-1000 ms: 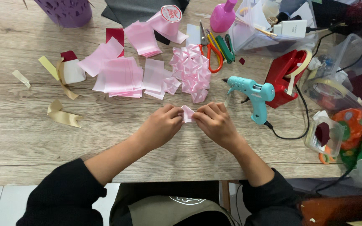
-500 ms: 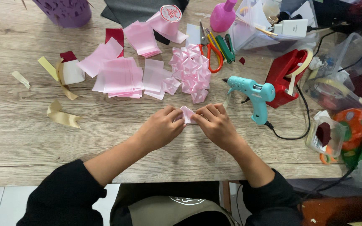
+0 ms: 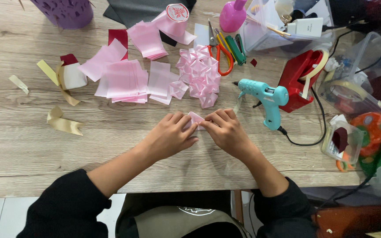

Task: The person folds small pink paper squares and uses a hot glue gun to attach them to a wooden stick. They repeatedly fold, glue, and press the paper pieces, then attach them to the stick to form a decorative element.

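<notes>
glossy pink satin ribbon piece (image 3: 196, 118), matt grained wood table (image 3: 31, 145), smooth turquoise plastic glue gun (image 3: 266, 96)

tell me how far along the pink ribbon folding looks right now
Done: a pile of folded pink petals sits above the hands. In hand: left hand and right hand pinch one pink ribbon piece. Left: a stack of flat cut pink strips remains unfolded.

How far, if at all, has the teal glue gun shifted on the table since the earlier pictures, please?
No. The teal glue gun lies in the same spot beside the red tape dispenser, as before.
</notes>
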